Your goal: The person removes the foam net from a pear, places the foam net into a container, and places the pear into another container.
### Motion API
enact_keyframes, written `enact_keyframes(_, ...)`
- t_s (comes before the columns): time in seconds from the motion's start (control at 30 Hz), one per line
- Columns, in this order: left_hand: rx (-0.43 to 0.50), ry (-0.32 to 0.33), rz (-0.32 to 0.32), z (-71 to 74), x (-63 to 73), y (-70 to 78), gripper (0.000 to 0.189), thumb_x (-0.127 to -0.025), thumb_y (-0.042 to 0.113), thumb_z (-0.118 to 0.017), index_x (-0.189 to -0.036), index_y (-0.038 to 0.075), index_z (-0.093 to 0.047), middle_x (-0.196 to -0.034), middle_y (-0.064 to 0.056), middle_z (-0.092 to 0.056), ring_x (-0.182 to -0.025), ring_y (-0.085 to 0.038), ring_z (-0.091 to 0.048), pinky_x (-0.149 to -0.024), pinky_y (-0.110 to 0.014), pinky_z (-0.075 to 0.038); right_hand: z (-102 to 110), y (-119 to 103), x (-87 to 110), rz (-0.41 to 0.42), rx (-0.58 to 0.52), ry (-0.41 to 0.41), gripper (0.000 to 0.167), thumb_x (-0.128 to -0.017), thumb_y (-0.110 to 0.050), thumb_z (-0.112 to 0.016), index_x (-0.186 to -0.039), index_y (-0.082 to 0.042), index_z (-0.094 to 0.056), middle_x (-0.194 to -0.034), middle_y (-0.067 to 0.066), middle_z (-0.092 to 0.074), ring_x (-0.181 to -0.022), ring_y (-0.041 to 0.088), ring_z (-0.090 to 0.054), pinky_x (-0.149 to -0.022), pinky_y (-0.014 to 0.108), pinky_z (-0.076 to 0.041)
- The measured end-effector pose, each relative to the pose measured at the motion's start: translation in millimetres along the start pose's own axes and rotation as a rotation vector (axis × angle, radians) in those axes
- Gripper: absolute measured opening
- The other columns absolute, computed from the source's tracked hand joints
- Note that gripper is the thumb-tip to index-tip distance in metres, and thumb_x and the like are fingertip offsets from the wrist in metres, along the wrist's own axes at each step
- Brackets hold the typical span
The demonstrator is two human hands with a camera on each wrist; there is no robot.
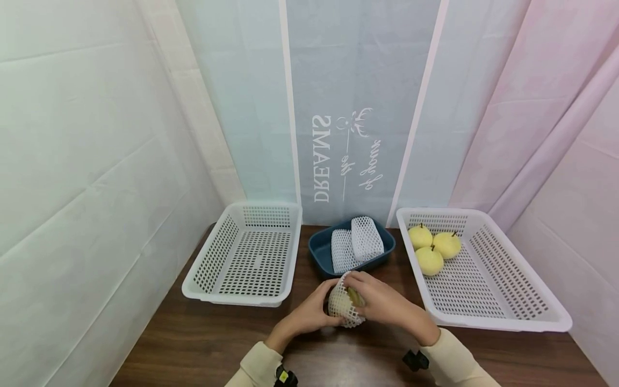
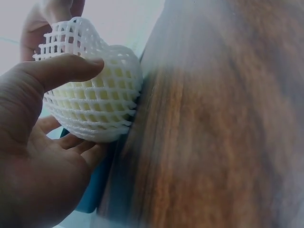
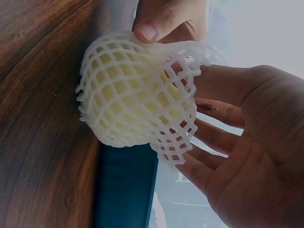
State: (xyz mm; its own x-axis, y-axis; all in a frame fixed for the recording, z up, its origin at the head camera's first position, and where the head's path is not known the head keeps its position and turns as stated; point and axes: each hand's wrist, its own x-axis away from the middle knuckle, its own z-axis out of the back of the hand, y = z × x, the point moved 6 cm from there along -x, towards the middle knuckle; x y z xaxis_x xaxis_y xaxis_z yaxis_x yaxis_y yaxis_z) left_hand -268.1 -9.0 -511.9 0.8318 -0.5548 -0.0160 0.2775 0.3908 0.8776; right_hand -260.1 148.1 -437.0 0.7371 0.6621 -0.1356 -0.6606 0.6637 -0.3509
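Low over the table, a round yellow pear sits inside a white foam net sleeve, between both hands. My left hand grips the netted pear from its left side, thumb on the mesh and fingers beneath. With my right hand I hold the sleeve's open end, the thumb and fingers at the loose mesh around the pear's stem. Just beyond the hands stands a dark blue tray with folded white foam sleeves lying in it.
On the right, a white basket holds three yellow pears in its left part. Another white basket, with a perforated bottom, stands on the left. Curtains hang behind the dark wooden table.
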Motion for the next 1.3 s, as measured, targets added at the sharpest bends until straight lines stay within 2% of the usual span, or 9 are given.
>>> enact_keyframes(0.3,-0.003,-0.065,0.023,-2.7,-0.2,-4.7,0.105,-0.083,0.007,-0.088,-0.167,0.024,-0.026,-0.168,-0.002,-0.035,-0.151,-0.024,-0.041,-0.121,-0.040,-0.038,-7,-1,1.2,0.031,0.011,0.010,0.059,-0.075,0.005,-0.088,-0.127,-0.005,-0.063,-0.129,0.009,-0.062,-0.119,0.028,-0.063,-0.096,0.045,-0.057)
enact_keyframes(0.5,0.006,-0.071,0.036,-2.6,-0.2,-6.0,0.107,-0.082,-0.002,-0.082,-0.167,0.026,-0.026,-0.170,-0.001,-0.033,-0.151,-0.023,-0.041,-0.119,-0.039,-0.039,-10,0,0.1,0.024,-0.020,-0.005,0.065,-0.073,0.008,-0.088,-0.130,-0.005,-0.060,-0.129,0.008,-0.059,-0.115,0.025,-0.063,-0.094,0.043,-0.058)
enact_keyframes(0.67,0.007,-0.028,0.040,0.1,-0.6,-9.6,0.095,-0.083,0.002,-0.083,-0.163,0.026,-0.037,-0.165,-0.002,-0.041,-0.150,-0.025,-0.044,-0.117,-0.039,-0.043,-13,2,-0.1,-0.015,-0.072,-0.038,0.069,-0.074,0.009,-0.087,-0.134,-0.005,-0.057,-0.129,0.008,-0.058,-0.108,0.022,-0.065,-0.084,0.039,-0.059)
enact_keyframes(0.83,-0.022,0.000,0.056,0.7,-0.7,-13.2,0.086,-0.084,0.007,-0.085,-0.159,0.022,-0.045,-0.156,-0.003,-0.049,-0.146,-0.027,-0.049,-0.116,-0.040,-0.047,-17,4,1.1,-0.054,-0.080,-0.060,0.078,-0.074,0.008,-0.089,-0.141,-0.001,-0.052,-0.136,0.013,-0.060,-0.107,0.027,-0.069,-0.081,0.040,-0.060)
enact_keyframes(0.93,-0.043,0.007,0.055,1.1,-0.5,-13.1,0.083,-0.084,0.008,-0.084,-0.158,0.020,-0.047,-0.155,-0.004,-0.050,-0.145,-0.027,-0.051,-0.116,-0.041,-0.048,-18,3,1.3,-0.062,-0.075,-0.061,0.078,-0.076,0.006,-0.089,-0.144,0.001,-0.051,-0.139,0.016,-0.061,-0.113,0.031,-0.069,-0.087,0.045,-0.060)
enact_keyframes(1.1,-0.024,0.011,0.048,1.4,-0.1,-13.6,0.079,-0.086,0.007,-0.084,-0.156,0.017,-0.049,-0.156,-0.004,-0.050,-0.147,-0.027,-0.050,-0.119,-0.042,-0.046,-19,4,1.4,-0.069,-0.084,-0.054,0.075,-0.079,0.005,-0.086,-0.147,0.004,-0.053,-0.142,0.023,-0.063,-0.122,0.039,-0.068,-0.098,0.053,-0.058)
enact_keyframes(1.3,0.002,0.005,0.049,1.7,-0.1,-15.0,0.077,-0.087,0.008,-0.085,-0.154,0.018,-0.050,-0.157,-0.003,-0.052,-0.146,-0.027,-0.051,-0.118,-0.040,-0.047,-19,7,2.3,-0.079,-0.085,-0.041,0.074,-0.077,0.006,-0.085,-0.145,0.003,-0.055,-0.141,0.020,-0.065,-0.121,0.036,-0.069,-0.098,0.051,-0.058)
